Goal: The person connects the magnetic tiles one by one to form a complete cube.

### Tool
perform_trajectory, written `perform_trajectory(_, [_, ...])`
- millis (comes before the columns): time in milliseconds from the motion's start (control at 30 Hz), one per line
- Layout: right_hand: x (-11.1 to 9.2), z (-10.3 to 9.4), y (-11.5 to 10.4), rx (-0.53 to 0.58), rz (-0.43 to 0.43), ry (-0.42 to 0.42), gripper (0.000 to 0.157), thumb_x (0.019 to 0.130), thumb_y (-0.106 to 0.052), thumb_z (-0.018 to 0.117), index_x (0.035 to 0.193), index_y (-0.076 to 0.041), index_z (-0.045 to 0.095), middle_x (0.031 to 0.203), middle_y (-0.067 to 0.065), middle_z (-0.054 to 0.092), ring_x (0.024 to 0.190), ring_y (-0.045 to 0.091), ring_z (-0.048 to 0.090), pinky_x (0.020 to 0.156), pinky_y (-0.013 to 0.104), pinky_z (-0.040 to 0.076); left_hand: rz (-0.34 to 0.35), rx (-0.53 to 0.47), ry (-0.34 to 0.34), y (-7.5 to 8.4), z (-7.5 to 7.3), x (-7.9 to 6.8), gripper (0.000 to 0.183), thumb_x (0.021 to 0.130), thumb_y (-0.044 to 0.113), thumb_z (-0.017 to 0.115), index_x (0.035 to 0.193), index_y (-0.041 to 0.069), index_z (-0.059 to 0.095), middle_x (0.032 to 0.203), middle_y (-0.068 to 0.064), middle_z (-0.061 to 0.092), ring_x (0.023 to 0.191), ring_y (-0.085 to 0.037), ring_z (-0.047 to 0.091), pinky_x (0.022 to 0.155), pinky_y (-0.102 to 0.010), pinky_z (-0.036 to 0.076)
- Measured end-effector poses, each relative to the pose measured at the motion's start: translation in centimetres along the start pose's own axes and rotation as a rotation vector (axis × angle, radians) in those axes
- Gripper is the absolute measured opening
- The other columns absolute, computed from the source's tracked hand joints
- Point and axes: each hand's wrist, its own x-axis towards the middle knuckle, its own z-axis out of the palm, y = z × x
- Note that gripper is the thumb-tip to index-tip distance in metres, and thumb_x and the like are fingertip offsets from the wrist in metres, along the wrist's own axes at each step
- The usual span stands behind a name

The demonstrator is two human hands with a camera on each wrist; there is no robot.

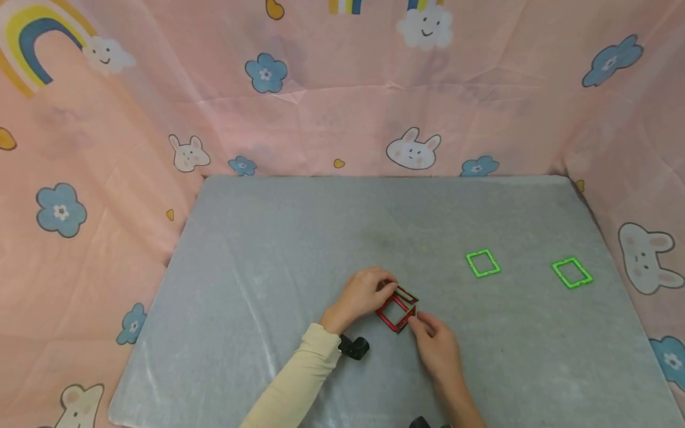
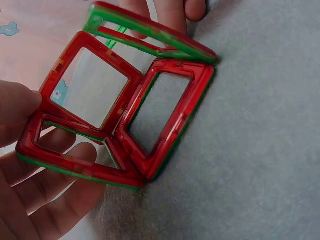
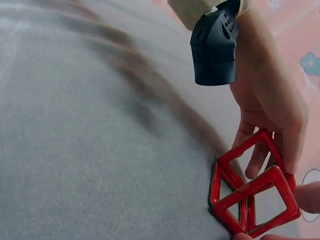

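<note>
Several red square magnetic tiles with open centres (image 1: 386, 321), green along their edges, are joined into a small open-topped form. One tile lies flat as its base, and others stand tilted around it. My left hand (image 1: 364, 291) grips the form at its left and back, its thumb and fingers on either side of an upright tile (image 2: 80, 172). My right hand (image 1: 436, 345) pinches a leaning tile on the right (image 2: 150, 32). In the right wrist view that tile (image 3: 275, 175) slants in front of the others, with my right fingertips at its edges.
Two separate green square tiles lie flat on the grey cloth-covered table (image 1: 267, 238): a nearer one (image 1: 483, 263) right of my hands, another (image 1: 572, 273) near the right edge. Pink printed curtains (image 1: 332, 113) stand around the back and sides. A black wrist camera (image 1: 354, 347) sits on my left wrist.
</note>
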Motion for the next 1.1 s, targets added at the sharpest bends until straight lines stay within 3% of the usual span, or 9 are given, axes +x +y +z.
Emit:
perform_trajectory(233, [0.09,0.46,0.0,-0.077,-0.027,0.025,0.063,0.096,-0.04,0.058,0.14,0.004,0.048,0.124,0.023,0.063,0.116,0.036,0.059,0.094,0.052,0.045,-0.001,-0.019,-0.042,0.0,-0.22,0.0,0.018,0.097,0.022,0.061,0.103,0.013,0.075,0.095,0.002,0.07,0.079,-0.006,0.061,0.069,-0.018,0.046])
perform_trajectory(467, [0.12,0.87,0.17,-0.133,-0.092,0.068,0.057,0.096,-0.035,0.059,0.136,0.005,0.051,0.114,0.021,0.068,0.106,0.034,0.064,0.087,0.049,0.049,-0.001,-0.017,-0.068,0.08,-0.38,0.09,0.018,0.097,0.02,0.061,0.103,0.012,0.075,0.094,0.001,0.07,0.078,-0.004,0.061,0.069,-0.016,0.046])
perform_trajectory(1100, [0.0,0.38,0.22,-0.142,-0.114,0.062,0.057,0.096,-0.038,0.059,0.136,0.002,0.053,0.119,0.02,0.066,0.111,0.034,0.062,0.092,0.05,0.046,-0.011,-0.087,-0.113,0.04,-0.84,-0.2,0.016,0.096,0.021,0.062,0.1,0.013,0.075,0.093,0.001,0.07,0.079,-0.004,0.061,0.071,-0.017,0.046])
